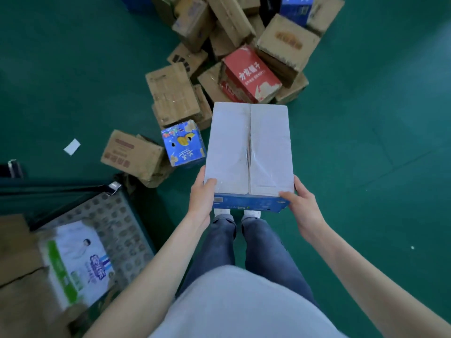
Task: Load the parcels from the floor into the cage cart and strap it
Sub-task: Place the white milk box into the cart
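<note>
Holding a white-topped carton (249,147) out in front at about waist height, both hands clamp its near corners: left hand (201,200) with thumb hooked over the top edge and fingers underneath, right hand (301,203) mirrored on the other corner. Two-handed grip at the near end makes sense, since the box is long and would tip forward otherwise. Carton is clear of the floor, over the person's shoes, not yet in the cart.

Its top is smooth pale cardboard with a creased centre seam, slightly caved in and taped over; the near side panel is printed blue. Rectangular, flat-faced, and probably light, going by the relaxed wrists.

Cage cart (114,230) sits lower left with a perforated grey floor panel and dark frame; a white and green printed pack (78,262) already lies inside beside brown cartons, blurred, so exact stacking is hard to tell.

Pile of parcels (234,45) remains on the green floor ahead: mostly scuffed brown corrugated boxes, one red box (249,74), one small blue cartoon-print box (183,145). Loading is far from done.
</note>
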